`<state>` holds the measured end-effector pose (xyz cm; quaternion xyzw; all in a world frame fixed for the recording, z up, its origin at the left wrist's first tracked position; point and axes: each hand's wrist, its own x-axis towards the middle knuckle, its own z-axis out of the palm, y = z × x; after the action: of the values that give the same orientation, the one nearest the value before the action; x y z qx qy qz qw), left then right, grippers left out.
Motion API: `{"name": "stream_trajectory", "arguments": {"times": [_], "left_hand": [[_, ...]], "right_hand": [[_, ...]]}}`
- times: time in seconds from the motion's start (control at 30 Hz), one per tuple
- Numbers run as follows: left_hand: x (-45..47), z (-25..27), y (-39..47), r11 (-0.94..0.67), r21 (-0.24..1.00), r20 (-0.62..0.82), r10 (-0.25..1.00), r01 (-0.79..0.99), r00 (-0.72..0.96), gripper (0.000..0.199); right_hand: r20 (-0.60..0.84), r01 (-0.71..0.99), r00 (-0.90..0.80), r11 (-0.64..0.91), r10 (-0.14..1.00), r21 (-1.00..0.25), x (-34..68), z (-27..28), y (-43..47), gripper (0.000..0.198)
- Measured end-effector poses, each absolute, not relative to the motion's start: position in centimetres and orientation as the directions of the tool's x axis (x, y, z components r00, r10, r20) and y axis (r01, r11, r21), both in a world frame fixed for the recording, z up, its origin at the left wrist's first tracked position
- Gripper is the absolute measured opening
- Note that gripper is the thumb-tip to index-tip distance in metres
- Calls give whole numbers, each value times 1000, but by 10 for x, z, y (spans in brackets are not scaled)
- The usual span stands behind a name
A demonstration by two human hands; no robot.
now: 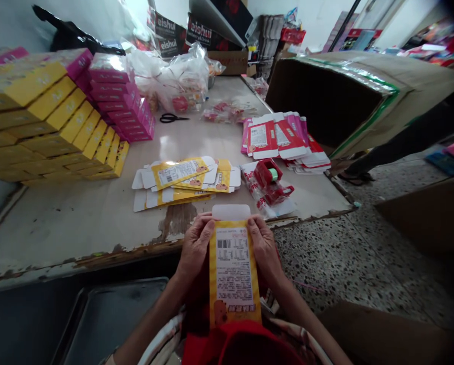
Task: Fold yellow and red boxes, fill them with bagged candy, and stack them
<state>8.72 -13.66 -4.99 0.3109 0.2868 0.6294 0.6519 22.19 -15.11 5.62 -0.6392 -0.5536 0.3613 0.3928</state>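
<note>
A yellow carton point(234, 268) with a printed white panel lies in front of my body, its white end flap sticking up at the far end. My left hand point(197, 244) grips the carton's left edge near that flap, thumb on top. On the opposite edge my right hand point(264, 247) pinches it the same way. Just beyond my hands, a loose pile of flattened yellow cartons point(184, 177) lies on the table. To the right of that pile sits a red tape dispenser point(268, 175) with a roll of greenish tape, on some printed plastic wrap.
Stacks of yellow boxes point(63, 121) and pink boxes point(122, 101) fill the table's left side. Black scissors point(171, 118) lie near clear plastic bags point(181, 76). Flat red cartons point(280, 137) are at right. A large cardboard box point(348, 96) stands beyond the table edge, beside a person's leg point(397, 137).
</note>
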Motion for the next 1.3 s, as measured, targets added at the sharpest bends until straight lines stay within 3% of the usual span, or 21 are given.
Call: {"name": "stream_trajectory", "arguments": {"times": [0.07,0.13,0.2,0.27,0.33,0.4,0.5,0.6,0.77,0.9,1.1,1.2,1.3], "left_hand": [[88,-47,-130,81,614,-33,996,-785,78,30],[83,-41,-123,133,487,-76,991,-864,109,50],[75,-36,-117,248,442,-53,967,-862,251,58],[66,-32,-114,354,457,-4,918,-816,396,50],[60,-31,-114,327,539,33,913,-777,407,37],[58,-33,-116,169,674,75,953,-719,294,24],[59,-35,-121,-76,788,195,972,-611,131,21],[60,-30,-124,-108,783,189,979,-612,70,26],[57,-2,-124,146,740,-4,977,-656,213,24],[51,11,-123,58,786,19,993,-615,118,22],[42,-8,-125,52,807,64,983,-589,174,25],[53,-21,-139,29,756,138,969,-654,203,23],[76,-26,-157,93,652,113,969,-752,218,27]], "right_hand": [[34,464,145,-38,989,-885,225,61,-147,33],[42,445,139,-25,989,-895,228,69,-142,23],[-52,364,107,-88,993,-927,231,79,-137,42],[-156,323,51,-165,986,-932,235,88,-134,56],[-145,413,7,-135,989,-901,238,95,-135,41],[-33,554,-40,-5,999,-832,240,100,-139,21],[76,653,-155,159,985,-740,239,108,-149,14],[72,656,-166,165,984,-737,232,116,-155,11],[84,632,21,52,996,-774,214,124,-151,12],[-9,513,58,-38,998,-857,210,127,-146,14],[-132,457,-20,-108,991,-883,225,134,-148,27],[-145,509,-91,-79,985,-857,235,131,-154,26],[12,605,-133,90,991,-791,237,120,-163,17]]}}
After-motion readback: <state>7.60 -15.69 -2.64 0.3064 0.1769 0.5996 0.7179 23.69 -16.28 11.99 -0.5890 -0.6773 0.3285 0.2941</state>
